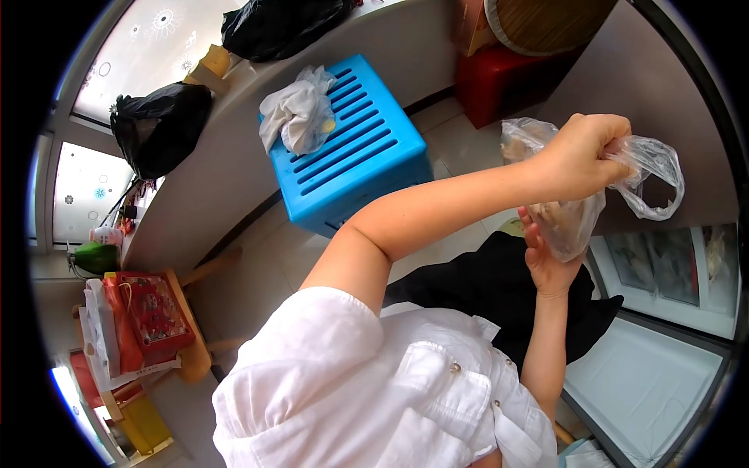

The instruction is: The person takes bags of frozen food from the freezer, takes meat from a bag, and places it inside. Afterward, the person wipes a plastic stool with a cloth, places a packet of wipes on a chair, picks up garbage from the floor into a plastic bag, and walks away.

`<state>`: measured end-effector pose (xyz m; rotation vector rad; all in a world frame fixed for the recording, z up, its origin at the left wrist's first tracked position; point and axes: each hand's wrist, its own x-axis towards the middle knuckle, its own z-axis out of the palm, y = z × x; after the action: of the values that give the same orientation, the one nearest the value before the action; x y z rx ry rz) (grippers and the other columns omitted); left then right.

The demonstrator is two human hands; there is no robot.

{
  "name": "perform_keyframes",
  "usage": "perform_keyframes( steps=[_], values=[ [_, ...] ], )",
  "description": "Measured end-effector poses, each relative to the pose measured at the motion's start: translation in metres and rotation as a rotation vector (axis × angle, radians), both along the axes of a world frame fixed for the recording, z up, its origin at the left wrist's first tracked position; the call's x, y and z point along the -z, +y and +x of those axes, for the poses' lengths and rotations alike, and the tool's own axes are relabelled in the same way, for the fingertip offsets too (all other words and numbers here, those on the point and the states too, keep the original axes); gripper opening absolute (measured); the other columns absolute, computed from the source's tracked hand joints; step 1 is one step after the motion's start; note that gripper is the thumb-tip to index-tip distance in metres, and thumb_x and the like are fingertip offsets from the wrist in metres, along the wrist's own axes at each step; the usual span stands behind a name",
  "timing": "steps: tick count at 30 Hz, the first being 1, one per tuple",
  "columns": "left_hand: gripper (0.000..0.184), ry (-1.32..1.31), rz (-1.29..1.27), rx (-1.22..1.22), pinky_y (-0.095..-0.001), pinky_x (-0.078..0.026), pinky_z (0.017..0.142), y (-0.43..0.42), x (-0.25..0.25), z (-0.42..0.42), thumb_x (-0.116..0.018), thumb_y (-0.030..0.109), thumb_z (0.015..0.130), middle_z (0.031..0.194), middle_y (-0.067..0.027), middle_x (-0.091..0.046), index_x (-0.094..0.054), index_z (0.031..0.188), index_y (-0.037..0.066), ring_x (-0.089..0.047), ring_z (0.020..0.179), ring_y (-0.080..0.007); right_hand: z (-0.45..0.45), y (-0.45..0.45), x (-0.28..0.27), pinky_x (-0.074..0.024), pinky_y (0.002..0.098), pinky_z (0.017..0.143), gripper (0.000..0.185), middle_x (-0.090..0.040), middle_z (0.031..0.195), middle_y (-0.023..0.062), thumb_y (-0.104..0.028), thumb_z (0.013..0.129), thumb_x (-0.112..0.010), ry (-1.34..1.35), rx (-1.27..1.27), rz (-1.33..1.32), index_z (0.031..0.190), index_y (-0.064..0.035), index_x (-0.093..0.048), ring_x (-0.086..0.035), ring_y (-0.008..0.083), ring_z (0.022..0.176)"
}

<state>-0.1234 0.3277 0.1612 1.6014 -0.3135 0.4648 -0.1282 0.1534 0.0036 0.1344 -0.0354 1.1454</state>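
Plastic bag (568, 226) lies under the gripping left hand (587, 156), against the right hand (552, 261).

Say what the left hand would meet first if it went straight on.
Beyond the clear plastic bag it grips, the left hand would probably meet the smooth grey-brown upright panel first, though how far off that lies is unclear.

Blue slotted stool (404, 142) with a crumpled white bundle (295, 115) lying on top. Near the patterned window (148, 35), a black bag (160, 129) and, well apart, a larger black bag (285, 30). Patterned red box (156, 310) resting on a wooden chair (195, 360), near a green object (97, 257). Beneath a round brown item (550, 23), a plain red container (499, 82).
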Motion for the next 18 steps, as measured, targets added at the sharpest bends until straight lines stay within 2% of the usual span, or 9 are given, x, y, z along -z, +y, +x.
perform_keyframes(
  steps=[2, 3, 7, 8, 9, 12, 14, 15, 18],
  values=[
    [0.016, 0.030, -0.038, -0.069, -0.0242, -0.041, 0.056, 0.008, -0.005, -0.014, -0.067, 0.005, 0.077, 0.063, -0.0017, -0.048, -0.052, 0.075, 0.000, -0.049, 0.062, -0.0066, 0.000, -0.006, 0.005, -0.0395, 0.0577, 0.098, 0.087, -0.025, 0.146, 0.0244, -0.035, 0.082, -0.067, -0.101, 0.073, -0.085, 0.146, -0.0046, -0.017, -0.039, 0.0408, 0.128],
    [0.014, 0.005, 0.063, -0.093, -0.0231, -0.043, 0.059, 0.015, 0.002, -0.016, -0.066, 0.003, 0.077, 0.071, -0.0019, -0.053, -0.053, 0.084, 0.001, -0.052, 0.067, -0.0067, -0.001, -0.005, 0.007, -0.0394, 0.0548, 0.099, 0.084, -0.029, 0.144, 0.0220, -0.029, 0.081, -0.068, -0.245, 0.197, -0.291, 0.145, -0.0046, -0.019, -0.041, 0.0391, 0.127],
    [0.028, 0.024, -0.174, -0.160, -0.0235, -0.048, 0.073, 0.024, 0.030, -0.031, -0.059, 0.002, 0.083, 0.091, -0.0023, -0.057, -0.048, 0.109, 0.004, -0.058, 0.080, -0.0102, -0.002, 0.001, 0.000, -0.0379, 0.0434, 0.103, 0.079, -0.042, 0.137, 0.0140, -0.007, 0.075, -0.069, -0.731, 0.658, -1.024, 0.142, -0.0055, -0.028, -0.044, 0.0330, 0.125],
    [0.027, 0.077, -0.338, -0.149, -0.0249, -0.049, 0.075, 0.024, 0.036, -0.035, -0.058, 0.003, 0.083, 0.093, -0.0026, -0.057, -0.048, 0.108, 0.004, -0.059, 0.081, -0.0111, -0.003, 0.003, -0.002, -0.0373, 0.0406, 0.104, 0.080, -0.044, 0.136, 0.0125, -0.002, 0.073, -0.070, -0.827, 0.762, -1.185, 0.142, -0.0059, -0.029, -0.043, 0.0318, 0.125],
    [0.025, 0.131, -0.503, -0.138, -0.0263, -0.049, 0.076, 0.021, 0.040, -0.041, -0.057, 0.004, 0.084, 0.094, -0.0030, -0.058, -0.049, 0.108, 0.005, -0.060, 0.083, -0.0121, 0.008, -0.001, 0.002, -0.0364, 0.0368, 0.104, 0.087, -0.042, 0.137, 0.0119, 0.005, 0.069, -0.072, -1.142, 0.953, -1.186, 0.142, -0.0053, -0.028, -0.041, 0.0287, 0.127],
    [0.019, 0.302, -0.997, -0.076, -0.0315, -0.047, 0.083, 0.011, 0.063, -0.047, -0.050, 0.007, 0.088, 0.104, -0.0051, -0.058, -0.049, 0.107, 0.009, -0.059, 0.094, -0.0148, -0.008, 0.022, -0.049, -0.0356, 0.0373, 0.104, 0.090, -0.040, 0.138, 0.0120, 0.008, 0.066, -0.074, -1.445, 1.472, -1.402, 0.142, -0.0051, -0.028, -0.039, 0.0281, 0.129],
    [0.019, 0.398, -1.299, -0.059, -0.0306, -0.045, 0.081, 0.001, 0.072, -0.051, -0.048, 0.008, 0.089, 0.104, -0.0046, -0.056, -0.048, 0.107, 0.010, -0.055, 0.094, -0.0142, -0.004, 0.017, -0.053, -0.0381, 0.0383, 0.100, 0.087, -0.042, 0.134, 0.0142, 0.008, 0.065, -0.075, -1.713, 1.556, -1.542, 0.140, -0.0058, -0.033, -0.045, 0.0293, 0.121],
    [0.021, 0.423, -1.299, -0.016, -0.0355, -0.043, 0.091, 0.001, 0.079, -0.052, -0.042, 0.013, 0.093, 0.113, -0.0068, -0.055, -0.047, 0.113, 0.009, -0.054, 0.106, -0.0186, -0.004, 0.016, -0.057, -0.0389, 0.0386, 0.099, 0.086, -0.043, 0.132, 0.0146, 0.007, 0.065, -0.076, -1.832, 1.570, -1.597, 0.139, -0.0061, -0.034, -0.046, 0.0298, 0.118],
    [0.027, 0.484, -1.457, -0.022, -0.0376, -0.042, 0.096, -0.004, 0.085, -0.051, -0.040, 0.019, 0.095, 0.118, -0.0085, -0.054, -0.047, 0.119, 0.007, -0.052, 0.110, -0.0213, -0.007, 0.021, -0.076, -0.0415, 0.0386, 0.093, 0.082, -0.048, 0.124, 0.0139, 0.007, 0.064, -0.075, -2.041, 1.576, -1.718, 0.136, -0.0067, -0.041, -0.049, 0.0309, 0.111]
  ],
)
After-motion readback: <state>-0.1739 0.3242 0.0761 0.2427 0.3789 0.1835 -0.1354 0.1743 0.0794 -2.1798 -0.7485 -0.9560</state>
